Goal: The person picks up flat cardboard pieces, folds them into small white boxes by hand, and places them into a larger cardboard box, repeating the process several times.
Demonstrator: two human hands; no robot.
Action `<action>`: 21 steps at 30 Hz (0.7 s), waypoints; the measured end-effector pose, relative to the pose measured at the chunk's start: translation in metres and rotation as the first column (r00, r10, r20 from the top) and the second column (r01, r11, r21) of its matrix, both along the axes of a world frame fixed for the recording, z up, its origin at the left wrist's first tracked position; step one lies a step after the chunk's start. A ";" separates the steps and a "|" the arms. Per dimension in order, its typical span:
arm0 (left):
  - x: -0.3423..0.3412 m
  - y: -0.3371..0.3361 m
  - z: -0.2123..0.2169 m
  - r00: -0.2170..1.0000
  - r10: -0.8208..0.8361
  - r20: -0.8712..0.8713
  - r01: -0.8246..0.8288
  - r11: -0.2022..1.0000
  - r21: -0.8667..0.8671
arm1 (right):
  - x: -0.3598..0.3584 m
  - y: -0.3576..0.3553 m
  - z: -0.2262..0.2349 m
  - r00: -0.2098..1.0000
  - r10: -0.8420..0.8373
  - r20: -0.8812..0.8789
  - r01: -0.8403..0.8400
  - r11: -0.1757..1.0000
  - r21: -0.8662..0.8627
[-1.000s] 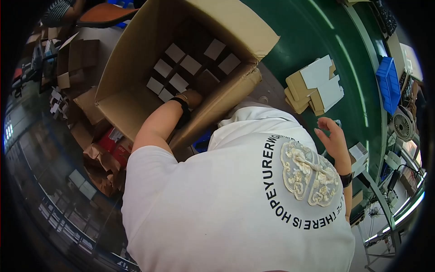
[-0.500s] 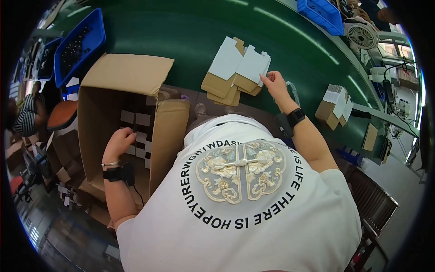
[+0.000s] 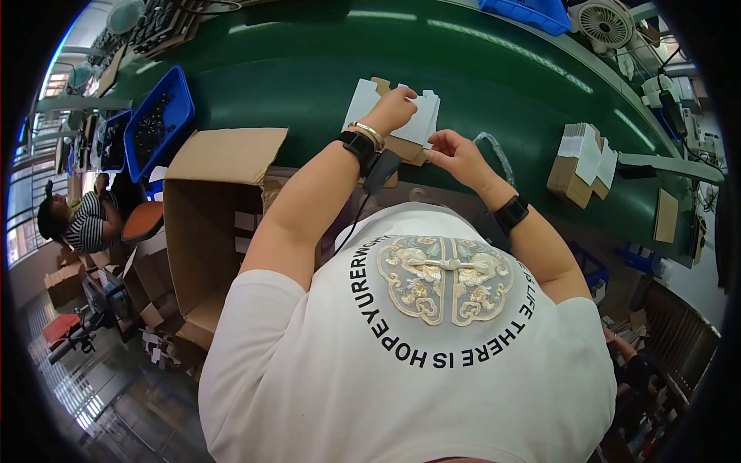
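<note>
Both my hands are at a pile of flat cartons [image 3: 426, 116], white on one side and brown on the other, lying on the green table. My left hand [image 3: 392, 113] is over the top of the pile, fingers curled down onto a white carton, mostly covering where they touch. At the pile's near right edge, my right hand [image 3: 457, 154] pinches a carton between thumb and fingers. Left of my left arm stands a large cardboard box [image 3: 228, 158] with its flap folded out; a few white pieces show inside, and my arm hides part of it.
A second pile of folded cartons [image 3: 573, 176] lies on the right of the green table [image 3: 309, 85]. Beside my right hand is a clear plastic loop [image 3: 498, 147]. A blue tray [image 3: 176, 77] holds small black parts. Farther off are a fan [image 3: 606, 25], an orange chair [image 3: 144, 222] and a person in stripes [image 3: 89, 230].
My left hand has come out of the large box and over to the carton pile. My right hand stays at the pile's right edge. The whole view has shifted somewhat.
</note>
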State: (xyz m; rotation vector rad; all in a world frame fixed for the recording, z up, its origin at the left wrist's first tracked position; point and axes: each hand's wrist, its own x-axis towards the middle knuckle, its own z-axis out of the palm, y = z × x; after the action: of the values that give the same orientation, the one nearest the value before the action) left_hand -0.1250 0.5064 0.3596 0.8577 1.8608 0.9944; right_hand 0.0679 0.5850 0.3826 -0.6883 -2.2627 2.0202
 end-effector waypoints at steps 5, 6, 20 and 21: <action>-0.004 0.009 0.001 0.778 0.348 0.524 -0.409 0.913 0.000 | -0.018 -0.013 0.025 0.996 0.085 0.018 -0.085 0.996 -0.033; -0.006 0.007 -0.001 0.696 0.401 0.596 -0.477 0.878 -0.034 | -0.019 -0.016 0.029 0.996 0.084 -0.002 -0.084 0.996 0.007; 0.029 0.010 0.001 0.955 0.063 -0.290 -0.163 0.928 -0.335 | -0.059 -0.059 0.064 0.733 0.543 -0.409 -0.209 0.753 0.624; 0.033 0.008 0.002 0.944 -0.018 -0.329 -0.110 0.924 -0.366 | -0.060 -0.059 0.063 0.728 0.549 -0.412 -0.236 0.764 0.601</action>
State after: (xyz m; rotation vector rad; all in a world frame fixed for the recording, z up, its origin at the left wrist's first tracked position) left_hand -0.0919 0.5149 0.3617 0.7751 2.2693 0.5035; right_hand 0.0083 0.5260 0.4454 0.4594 -2.4888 1.3136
